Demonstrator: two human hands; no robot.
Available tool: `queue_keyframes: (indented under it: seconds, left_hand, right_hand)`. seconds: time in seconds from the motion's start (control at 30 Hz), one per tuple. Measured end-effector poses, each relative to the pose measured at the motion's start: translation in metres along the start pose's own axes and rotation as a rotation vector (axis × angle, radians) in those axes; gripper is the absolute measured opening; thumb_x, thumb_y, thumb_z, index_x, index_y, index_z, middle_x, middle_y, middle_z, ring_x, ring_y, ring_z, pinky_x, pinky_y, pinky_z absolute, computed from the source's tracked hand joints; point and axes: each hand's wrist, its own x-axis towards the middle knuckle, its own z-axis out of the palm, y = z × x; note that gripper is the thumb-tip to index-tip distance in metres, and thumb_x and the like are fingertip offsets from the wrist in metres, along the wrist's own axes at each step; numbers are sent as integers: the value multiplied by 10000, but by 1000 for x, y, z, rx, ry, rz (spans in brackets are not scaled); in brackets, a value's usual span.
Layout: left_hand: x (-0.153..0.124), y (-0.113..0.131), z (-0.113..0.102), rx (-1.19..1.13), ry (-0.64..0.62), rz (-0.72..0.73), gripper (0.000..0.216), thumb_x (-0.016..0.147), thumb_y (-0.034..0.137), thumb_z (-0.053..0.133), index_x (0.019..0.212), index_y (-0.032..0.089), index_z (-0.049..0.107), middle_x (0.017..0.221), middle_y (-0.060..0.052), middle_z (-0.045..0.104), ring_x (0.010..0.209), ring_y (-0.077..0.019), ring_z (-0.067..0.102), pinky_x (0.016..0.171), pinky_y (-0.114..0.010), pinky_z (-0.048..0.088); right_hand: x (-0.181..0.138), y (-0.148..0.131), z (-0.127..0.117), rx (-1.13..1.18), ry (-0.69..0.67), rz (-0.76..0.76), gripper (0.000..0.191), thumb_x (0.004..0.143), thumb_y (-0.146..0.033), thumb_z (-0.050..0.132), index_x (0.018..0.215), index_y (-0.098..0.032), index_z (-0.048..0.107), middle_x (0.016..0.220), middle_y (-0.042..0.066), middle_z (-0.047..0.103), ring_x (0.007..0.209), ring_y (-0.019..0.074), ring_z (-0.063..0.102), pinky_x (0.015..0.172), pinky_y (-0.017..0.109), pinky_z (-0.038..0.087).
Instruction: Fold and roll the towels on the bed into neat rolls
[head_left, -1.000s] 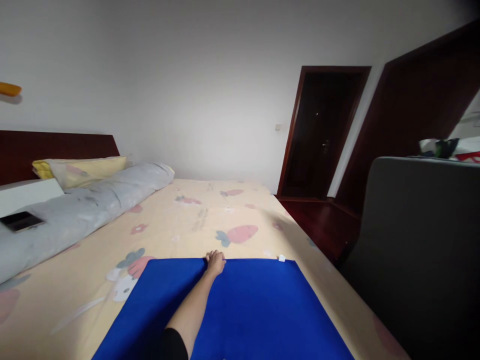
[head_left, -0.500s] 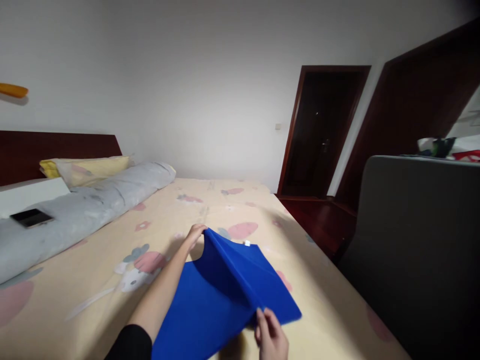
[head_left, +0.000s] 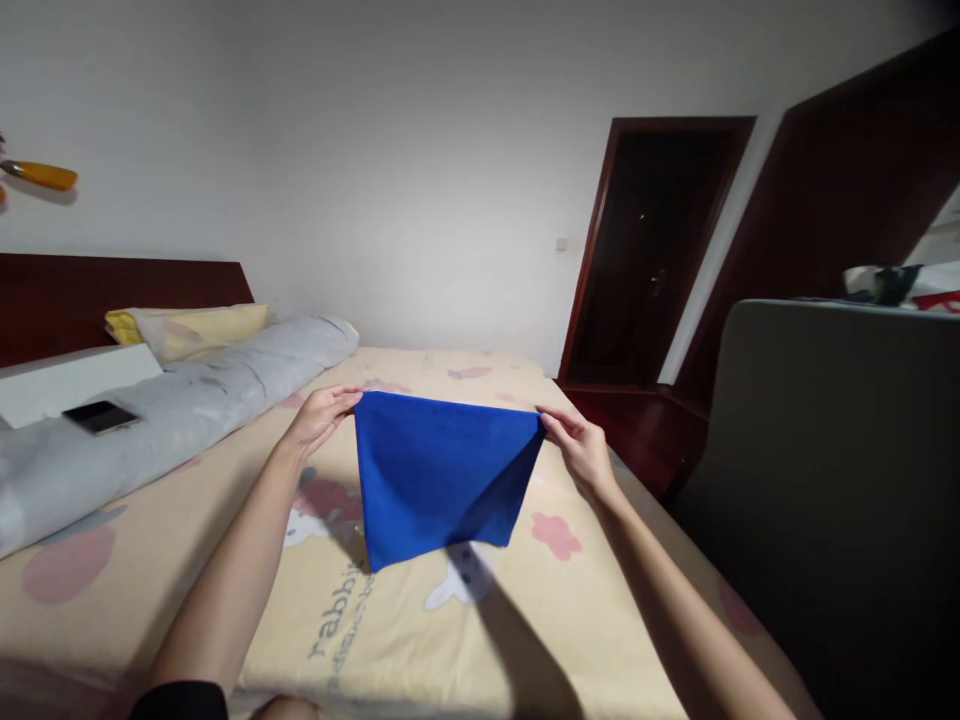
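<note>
A plain blue cloth (head_left: 442, 475) hangs stretched between my two hands over the bed. My left hand (head_left: 324, 415) pinches its upper left corner. At the upper right corner, my right hand (head_left: 581, 445) grips the cloth between thumb and fingers. The top edge is taut and slopes slightly down to the right. Its lower edge hangs near the bed sheet (head_left: 420, 660); I cannot tell whether it touches. A diagonal shadow crosses the cloth's lower right part.
A rolled grey quilt (head_left: 247, 385) lies on the left, with a phone (head_left: 101, 416) and a white box (head_left: 82, 378) by it. Behind is a yellow pillow (head_left: 202, 328) near the headboard (head_left: 120, 300). A dark grey chair back (head_left: 817, 480) stands at the right.
The cloth was slanted and partly spread on the bed; now it is lifted and hangs flat. My left hand moved left and up, my right hand up and right to the other corner.
</note>
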Motion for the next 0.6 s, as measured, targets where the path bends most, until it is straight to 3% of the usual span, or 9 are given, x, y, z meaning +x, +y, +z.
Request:
queue_keyframes:
  seconds: [0.13,0.37,0.6]
  left_hand:
    - [-13,15,-5,130,30,13,385,559,342,871,859,141,738,718,-47,725,703,-167,643,705,-276,499]
    - [-18,26,-10,396,138,54,235,583,350,828,713,167,759,661,-46,719,619,-172,600,577,-265,460]
    - [-11,24,-24,451,112,57,253,566,385,833,689,179,752,612,-22,702,574,-142,575,499,-220,411]
  right_hand:
    - [15,-10,-5,-19,-106,-2,530,635,-596,766,939,-162,742,898,88,750,818,223,688,795,380,571]
    - [23,-16,-5,-96,-104,-18,542,551,-615,799,794,-136,730,704,66,722,629,203,667,640,356,572]
    - [28,-25,-5,-337,-146,-158,461,666,-627,718,685,-167,699,506,18,645,443,146,591,458,243,453]
